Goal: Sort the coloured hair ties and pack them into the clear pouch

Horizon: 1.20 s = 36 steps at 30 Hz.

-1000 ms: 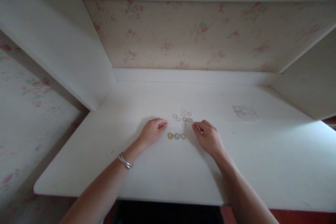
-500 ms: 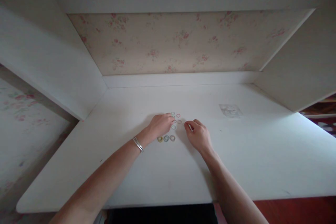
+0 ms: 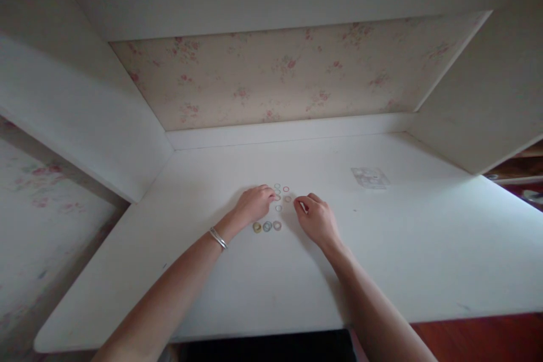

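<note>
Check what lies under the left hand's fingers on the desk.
The left hand curls over thin rings on the white desk; several show beside its fingertips. Any beneath the fingers are covered.

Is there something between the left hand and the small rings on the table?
Nothing visible. The left hand lies on the white table, its fingertips at the edge of the thin rings; whether they touch cannot be told.

Dim, soft daylight washes in from the right, brightening the table's (image 3: pixel 424 249) right edge; faint shadows fall left of the hands. Wide-angle bending at the borders, slightly hazy overall.
</note>
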Each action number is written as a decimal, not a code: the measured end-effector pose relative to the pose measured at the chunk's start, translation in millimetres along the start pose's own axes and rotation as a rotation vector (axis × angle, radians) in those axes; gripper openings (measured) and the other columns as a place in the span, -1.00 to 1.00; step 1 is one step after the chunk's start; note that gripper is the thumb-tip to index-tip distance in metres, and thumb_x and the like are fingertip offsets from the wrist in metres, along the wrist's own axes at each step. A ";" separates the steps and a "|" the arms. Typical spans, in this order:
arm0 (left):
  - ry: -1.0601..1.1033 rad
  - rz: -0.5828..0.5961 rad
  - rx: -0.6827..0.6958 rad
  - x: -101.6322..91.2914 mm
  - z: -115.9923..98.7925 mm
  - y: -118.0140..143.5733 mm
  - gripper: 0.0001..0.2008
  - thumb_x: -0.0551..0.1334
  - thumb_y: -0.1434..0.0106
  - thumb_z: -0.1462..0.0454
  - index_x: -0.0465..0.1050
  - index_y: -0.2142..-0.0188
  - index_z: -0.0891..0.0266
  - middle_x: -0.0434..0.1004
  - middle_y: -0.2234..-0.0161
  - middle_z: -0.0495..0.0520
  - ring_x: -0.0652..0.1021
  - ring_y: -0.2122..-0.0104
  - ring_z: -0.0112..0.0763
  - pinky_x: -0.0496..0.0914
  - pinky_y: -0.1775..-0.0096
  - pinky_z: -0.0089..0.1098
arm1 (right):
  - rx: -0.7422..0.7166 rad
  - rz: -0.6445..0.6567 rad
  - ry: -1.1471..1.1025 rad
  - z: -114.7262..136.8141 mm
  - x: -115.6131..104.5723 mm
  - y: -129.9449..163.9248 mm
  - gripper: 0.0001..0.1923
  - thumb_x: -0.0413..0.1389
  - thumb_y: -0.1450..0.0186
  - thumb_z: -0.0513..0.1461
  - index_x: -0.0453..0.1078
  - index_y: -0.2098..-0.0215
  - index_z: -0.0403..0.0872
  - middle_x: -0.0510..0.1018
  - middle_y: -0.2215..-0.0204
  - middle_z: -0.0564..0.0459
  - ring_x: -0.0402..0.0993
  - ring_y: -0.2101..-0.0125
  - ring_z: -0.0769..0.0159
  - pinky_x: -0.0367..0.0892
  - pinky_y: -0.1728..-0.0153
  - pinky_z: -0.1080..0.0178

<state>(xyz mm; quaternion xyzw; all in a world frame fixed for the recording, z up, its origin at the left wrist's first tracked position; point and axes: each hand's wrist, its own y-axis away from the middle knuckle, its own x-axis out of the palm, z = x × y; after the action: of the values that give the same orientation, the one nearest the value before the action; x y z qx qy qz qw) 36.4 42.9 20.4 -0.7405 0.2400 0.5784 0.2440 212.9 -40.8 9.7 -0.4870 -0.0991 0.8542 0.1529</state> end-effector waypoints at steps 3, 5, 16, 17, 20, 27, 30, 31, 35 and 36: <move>0.000 0.000 0.009 -1.0 -0.6 2.9 -0.73 0.00 -0.36 0.20 0.47 0.21 0.14 0.51 0.21 0.03 0.50 0.19 -0.38 0.33 0.16 -0.42 | -0.010 0.012 0.005 -0.4 0.8 -0.3 -0.75 -0.04 -0.31 -0.20 0.49 0.32 0.03 0.48 0.42 0.11 0.38 0.44 0.42 0.15 0.38 0.36; -0.005 0.014 0.030 -1.1 -2.7 3.2 -0.74 0.01 -0.36 0.18 0.47 0.20 0.11 0.51 0.21 0.02 0.51 0.20 -0.39 0.33 0.18 -0.43 | -0.005 0.020 0.012 -0.4 1.0 -0.4 -0.76 -0.03 -0.30 -0.20 0.49 0.32 0.03 0.48 0.42 0.11 0.38 0.44 0.42 0.15 0.38 0.36; -0.053 0.065 0.029 -4.4 -9.9 -7.0 -0.77 0.04 -0.34 0.20 0.47 0.22 0.17 0.49 0.21 0.07 0.51 0.21 -0.37 0.34 0.20 -0.42 | -0.001 0.062 0.013 0.1 1.6 -0.2 -0.74 -0.05 -0.31 -0.22 0.49 0.31 0.03 0.49 0.40 0.10 0.39 0.43 0.43 0.15 0.36 0.37; -0.059 0.065 0.039 -4.8 -10.2 -6.8 -0.76 0.04 -0.34 0.21 0.46 0.23 0.17 0.49 0.21 0.08 0.51 0.22 -0.36 0.35 0.21 -0.41 | -0.003 0.067 0.015 0.6 1.0 -0.2 -0.74 -0.05 -0.31 -0.22 0.49 0.31 0.03 0.49 0.40 0.10 0.40 0.43 0.43 0.15 0.36 0.37; -0.071 0.070 0.061 -5.2 -11.7 -6.0 -0.75 0.02 -0.34 0.21 0.46 0.26 0.19 0.49 0.23 0.09 0.52 0.25 -0.35 0.35 0.25 -0.40 | -0.002 0.082 0.017 1.7 -0.5 -0.1 -0.73 -0.06 -0.32 -0.21 0.50 0.30 0.02 0.49 0.40 0.09 0.40 0.42 0.42 0.16 0.35 0.37; -0.018 0.007 0.013 -4.4 -6.4 -3.2 -0.76 0.02 -0.34 0.23 0.47 0.24 0.14 0.51 0.21 0.04 0.51 0.22 -0.38 0.35 0.20 -0.41 | -0.031 0.092 0.023 0.8 -0.1 -0.5 -0.75 -0.05 -0.32 -0.20 0.49 0.29 0.03 0.49 0.40 0.11 0.39 0.43 0.42 0.15 0.36 0.37; 0.049 -0.048 -0.026 -8.4 2.2 2.3 -0.78 0.06 -0.33 0.23 0.49 0.24 0.13 0.52 0.21 0.01 0.51 0.21 -0.39 0.34 0.16 -0.43 | -0.033 0.095 0.033 0.6 0.3 -0.4 -0.74 -0.06 -0.32 -0.20 0.49 0.29 0.04 0.50 0.39 0.10 0.40 0.43 0.42 0.14 0.36 0.37; 0.073 -0.063 -0.032 -10.6 4.4 5.3 -0.78 0.06 -0.33 0.22 0.49 0.24 0.13 0.52 0.22 0.00 0.51 0.22 -0.40 0.34 0.16 -0.43 | -0.030 0.098 0.038 0.7 0.4 -0.3 -0.74 -0.06 -0.33 -0.20 0.49 0.28 0.05 0.50 0.38 0.10 0.40 0.42 0.41 0.14 0.36 0.36; 0.123 -0.067 0.007 -20.0 3.5 22.3 -0.75 0.04 -0.34 0.20 0.50 0.24 0.13 0.53 0.24 0.00 0.51 0.24 -0.42 0.33 0.17 -0.45 | -0.020 0.106 0.056 1.5 0.1 0.0 -0.73 -0.06 -0.33 -0.20 0.49 0.27 0.05 0.50 0.38 0.09 0.41 0.41 0.41 0.13 0.35 0.36; 0.119 -0.051 0.024 -21.9 0.7 27.0 -0.75 0.04 -0.34 0.20 0.50 0.24 0.12 0.53 0.25 -0.01 0.51 0.25 -0.42 0.33 0.18 -0.46 | -0.019 0.107 0.062 1.7 0.0 0.0 -0.73 -0.06 -0.33 -0.20 0.49 0.27 0.05 0.50 0.38 0.09 0.41 0.41 0.41 0.13 0.36 0.36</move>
<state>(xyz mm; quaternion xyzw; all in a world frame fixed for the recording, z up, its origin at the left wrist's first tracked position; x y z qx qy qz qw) 13.9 24.2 39.3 -0.7765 0.2422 0.5239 0.2529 211.4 -40.9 10.6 -0.5190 -0.0764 0.8448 0.1055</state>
